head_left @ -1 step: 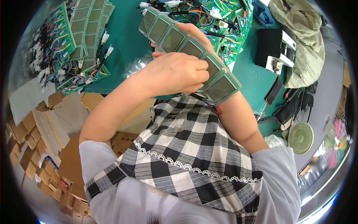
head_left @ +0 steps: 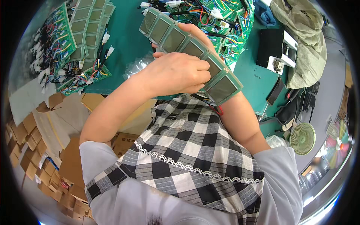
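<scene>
Right now both hands are on a long green panel strip (head_left: 187, 52), a row of grey display screens joined edge to edge, held up over the teal bench (head_left: 123, 45). Left hand (head_left: 176, 73) lies across the strip's near end, fingers (head_left: 198, 71) curled tight and pinching its edge beside the last two screens. Right hand (head_left: 195, 32) sits behind the strip, mostly hidden; only fingertips peek over the top edge, clasping it. Just past the fingers, wired boards (head_left: 221, 18) pile up. Off to the left, well clear of the hands, more strips (head_left: 80, 33) lie stacked.
</scene>
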The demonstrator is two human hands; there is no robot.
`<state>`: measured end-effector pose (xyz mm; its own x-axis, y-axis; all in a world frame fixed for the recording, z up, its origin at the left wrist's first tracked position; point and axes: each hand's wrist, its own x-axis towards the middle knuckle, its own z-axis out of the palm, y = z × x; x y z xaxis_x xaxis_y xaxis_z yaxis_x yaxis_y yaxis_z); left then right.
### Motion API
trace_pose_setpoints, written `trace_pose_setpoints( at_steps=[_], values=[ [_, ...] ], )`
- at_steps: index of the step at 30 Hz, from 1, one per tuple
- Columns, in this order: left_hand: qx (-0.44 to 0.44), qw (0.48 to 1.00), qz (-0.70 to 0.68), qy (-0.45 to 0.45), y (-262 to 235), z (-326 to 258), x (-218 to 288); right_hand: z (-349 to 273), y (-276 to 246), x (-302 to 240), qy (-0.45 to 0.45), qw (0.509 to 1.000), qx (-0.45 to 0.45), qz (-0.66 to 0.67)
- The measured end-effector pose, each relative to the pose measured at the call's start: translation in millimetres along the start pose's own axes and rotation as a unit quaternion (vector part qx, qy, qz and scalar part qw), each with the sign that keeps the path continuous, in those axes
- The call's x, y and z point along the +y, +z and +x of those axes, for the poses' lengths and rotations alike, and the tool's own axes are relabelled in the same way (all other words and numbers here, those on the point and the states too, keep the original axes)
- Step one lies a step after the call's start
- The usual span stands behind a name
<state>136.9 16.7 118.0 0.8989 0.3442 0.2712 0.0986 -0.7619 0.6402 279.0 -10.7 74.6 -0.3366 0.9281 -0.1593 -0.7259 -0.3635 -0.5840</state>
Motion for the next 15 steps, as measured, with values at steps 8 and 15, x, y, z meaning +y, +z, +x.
trace_pose_setpoints(
  at_steps=[8, 15],
  values=[
    [0.048, 0.999, 0.006, -0.005, 8, -2, 0, 3, 3, -5, 0.07, 0.99, 0.067, 0.1],
    [0.049, 0.997, -0.05, -0.025, 5, 0, 6, -7, 3, 11, -0.028, 0.998, -0.001, 0.051]
  ],
)
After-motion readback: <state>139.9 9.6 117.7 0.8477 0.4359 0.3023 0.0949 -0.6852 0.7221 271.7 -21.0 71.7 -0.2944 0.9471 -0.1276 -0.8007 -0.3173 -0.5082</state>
